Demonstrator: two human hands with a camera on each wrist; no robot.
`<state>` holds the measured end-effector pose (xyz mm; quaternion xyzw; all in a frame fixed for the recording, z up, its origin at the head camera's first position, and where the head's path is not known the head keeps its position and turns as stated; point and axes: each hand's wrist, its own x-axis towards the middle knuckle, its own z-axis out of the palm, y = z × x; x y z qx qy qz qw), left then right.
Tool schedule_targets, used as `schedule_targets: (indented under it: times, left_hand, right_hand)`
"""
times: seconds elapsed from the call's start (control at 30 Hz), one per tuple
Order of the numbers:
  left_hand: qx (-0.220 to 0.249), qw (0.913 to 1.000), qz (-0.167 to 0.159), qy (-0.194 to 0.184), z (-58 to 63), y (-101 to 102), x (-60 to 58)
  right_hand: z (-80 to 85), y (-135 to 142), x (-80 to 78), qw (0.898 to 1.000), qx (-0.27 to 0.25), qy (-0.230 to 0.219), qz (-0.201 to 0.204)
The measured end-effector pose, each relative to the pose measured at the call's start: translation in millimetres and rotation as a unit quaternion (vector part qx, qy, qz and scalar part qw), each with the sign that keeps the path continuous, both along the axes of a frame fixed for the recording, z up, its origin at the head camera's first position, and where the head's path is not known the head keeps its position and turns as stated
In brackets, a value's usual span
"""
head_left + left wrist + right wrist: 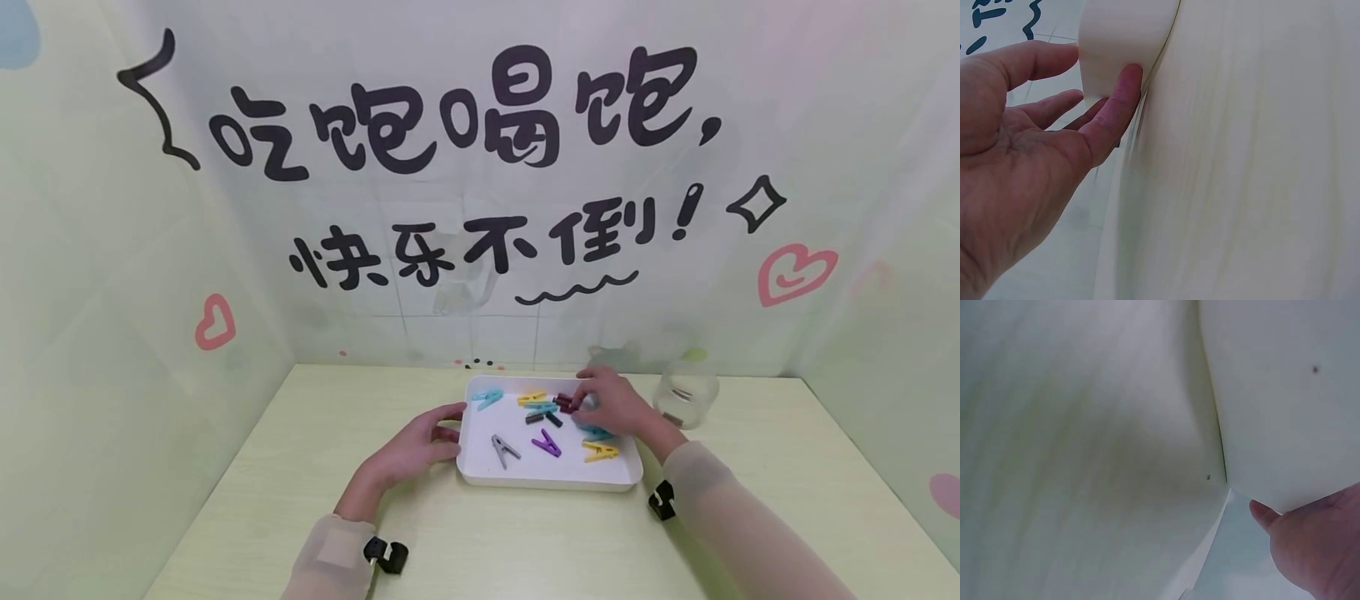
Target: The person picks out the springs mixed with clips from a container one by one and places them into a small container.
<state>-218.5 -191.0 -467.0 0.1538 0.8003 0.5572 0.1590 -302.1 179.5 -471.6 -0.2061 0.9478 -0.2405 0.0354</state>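
A white tray (525,482) holds several spring clothespins, among them a purple clothespin (548,443), a grey clothespin (504,451) and a yellow clothespin (600,451). Small dark pieces (534,418) lie near the tray's middle, beside dark red ridged pieces (564,402). My left hand (415,446) rests its fingertips on the tray's left wall; in the left wrist view a fingertip (1129,78) touches the white wall. Over the tray's back right part, my right hand (617,402) reaches down by the dark red pieces. I cannot tell whether its fingertips pinch one.
A clear jar (701,392) with a few dark pieces inside stands right of the tray, close behind the right hand. The pale wood-grain table (300,467) meets a printed white curtain (360,333) at the back and sides.
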Motion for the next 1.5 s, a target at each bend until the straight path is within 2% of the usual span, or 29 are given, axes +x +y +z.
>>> schedule_targets:
  times: [0.17,0.33,0.67,1.17,1.4,1.5]
  left_hand:
    - [0.001,1.0,-0.002,0.002,-0.4,-0.6,0.2]
    - [-0.004,1.0,0.0,0.002,-1.5,0.2,-0.6]
    - [-0.006,0.9999,0.0,0.009,-2.3,0.5,-0.1]
    - [-0.006,0.9999,0.006,0.008,-3.2,2.6,2.0]
    - [-0.001,0.9999,0.005,0.009,-2.8,2.9,4.4]
    - [-0.001,0.9999,0.005,0.009,-2.9,3.5,5.4]
  right_hand:
    - [-1.7,0.7,-0.9,1.0,0.006,0.009,0.001]
    - [0.8,2.7,0.1,1.0,-0.02,0.005,-0.005]
    - [21.4,11.9,4.3,0.997,-0.071,0.035,-0.014]
    - [38.6,33.4,11.7,0.989,-0.125,0.082,-0.012]
    - [51.9,45.9,20.4,0.986,-0.147,0.069,-0.036]
    - [55.2,53.2,22.3,0.985,-0.147,0.076,-0.043]
